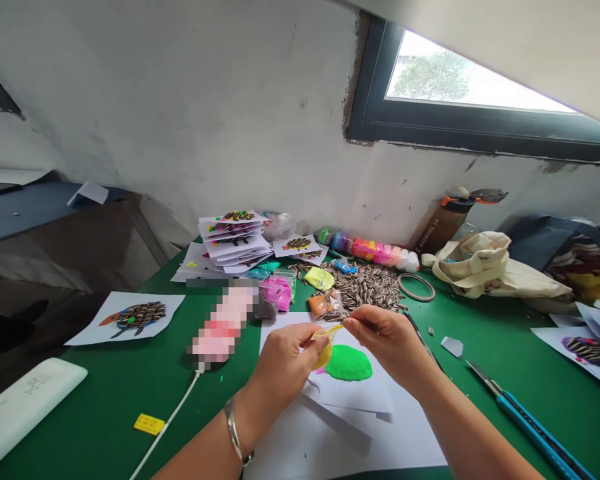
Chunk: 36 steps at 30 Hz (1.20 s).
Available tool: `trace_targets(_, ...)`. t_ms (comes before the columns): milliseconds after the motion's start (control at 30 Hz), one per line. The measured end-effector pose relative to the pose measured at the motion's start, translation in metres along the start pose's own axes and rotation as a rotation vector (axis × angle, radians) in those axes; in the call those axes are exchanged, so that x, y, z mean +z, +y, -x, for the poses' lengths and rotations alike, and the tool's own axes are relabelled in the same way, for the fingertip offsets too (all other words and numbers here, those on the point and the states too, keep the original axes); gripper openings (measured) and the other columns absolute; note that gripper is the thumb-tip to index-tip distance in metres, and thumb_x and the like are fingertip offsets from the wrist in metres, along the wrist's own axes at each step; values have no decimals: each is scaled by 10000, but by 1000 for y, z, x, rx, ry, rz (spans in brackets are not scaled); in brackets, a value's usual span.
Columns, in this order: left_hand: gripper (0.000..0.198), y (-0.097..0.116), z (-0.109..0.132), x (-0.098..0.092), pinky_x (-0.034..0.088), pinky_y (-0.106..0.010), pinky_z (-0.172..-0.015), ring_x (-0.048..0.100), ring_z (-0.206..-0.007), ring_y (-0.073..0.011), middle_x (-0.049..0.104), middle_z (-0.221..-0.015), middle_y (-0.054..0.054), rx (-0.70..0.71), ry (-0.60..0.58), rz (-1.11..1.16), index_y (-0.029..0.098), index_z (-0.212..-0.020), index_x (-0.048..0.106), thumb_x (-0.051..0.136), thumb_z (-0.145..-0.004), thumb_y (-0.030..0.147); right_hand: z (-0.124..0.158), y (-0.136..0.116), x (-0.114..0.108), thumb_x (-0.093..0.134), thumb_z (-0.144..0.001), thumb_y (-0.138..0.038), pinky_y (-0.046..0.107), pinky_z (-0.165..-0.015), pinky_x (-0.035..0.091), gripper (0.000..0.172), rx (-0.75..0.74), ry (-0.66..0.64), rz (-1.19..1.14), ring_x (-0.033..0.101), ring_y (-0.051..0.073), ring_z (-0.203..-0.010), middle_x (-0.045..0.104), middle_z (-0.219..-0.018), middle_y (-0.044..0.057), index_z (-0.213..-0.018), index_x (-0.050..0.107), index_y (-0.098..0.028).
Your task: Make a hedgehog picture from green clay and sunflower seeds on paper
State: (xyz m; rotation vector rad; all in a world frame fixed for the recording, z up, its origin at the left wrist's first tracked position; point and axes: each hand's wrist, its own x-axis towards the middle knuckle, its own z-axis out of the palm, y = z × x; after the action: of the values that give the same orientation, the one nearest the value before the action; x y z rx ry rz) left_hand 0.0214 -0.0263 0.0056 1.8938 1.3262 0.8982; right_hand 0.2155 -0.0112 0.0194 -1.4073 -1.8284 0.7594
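My left hand [283, 365] holds a lump of yellow modelling clay [323, 351] between thumb and fingers. My right hand [384, 343] pinches the top of the same clay, pulling a thin strip from it. Just below both hands, a rounded patch of bright green clay [349, 363] lies on a white paper sheet [353, 397]. A bangle circles my left wrist. Part of the paper is hidden under my hands and forearms.
On the green table [115, 393] are a sunflower seed pile [363, 285], stacked seed-art cards [233, 240], clay tubs [367, 250], clay bags, a blue craft knife [530, 420], a canvas tote bag [480, 267], a white power bank [25, 413], and a blurred object with a cable [223, 327].
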Motion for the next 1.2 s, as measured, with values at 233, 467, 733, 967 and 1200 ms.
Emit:
trace_targets(233,232,-7,-4,-5,440,-221,-657,616,-739,-158,718,-821,-13,-39,78,40,206,-881,732,526,-892,313,-4,13,1,532,-869,-529,291,-626,519,364,91,43,-241,666,186,-672,708,-784,60,-909,669,-194)
trace_targets(467,238,-14,-7,-6,457,-211,-629,632,-721,-155,730,-813,-18,-92,147,34,203,-895,745,547,-879,333,-5,18,2,601,-827,-498,264,-540,470,315,55,40,-145,607,165,-606,639,-670,24,-825,654,-188)
trace_targets(733,264,-18,-10,-7,441,-205,-601,604,-682,-146,706,-752,-17,-71,155,-30,186,-834,730,532,-884,353,-6,21,6,527,-867,-503,249,-517,455,362,81,-24,-53,592,149,-555,636,-615,23,-739,658,-191)
trace_targets(967,272,-22,-11,-8,431,-207,-593,599,-678,-141,707,-764,-16,-63,175,-46,180,-840,729,531,-884,360,-5,10,9,456,-889,-329,248,-623,471,250,4,-75,-45,644,156,-693,690,-803,35,-899,671,-201)
trace_targets(1200,281,-19,-11,-10,408,-195,-560,566,-646,-126,670,-717,0,-49,182,-71,177,-779,705,517,-890,353,-1,8,15,541,-854,-316,227,-497,336,260,-29,-161,156,512,118,-546,564,-570,-19,-639,619,-193)
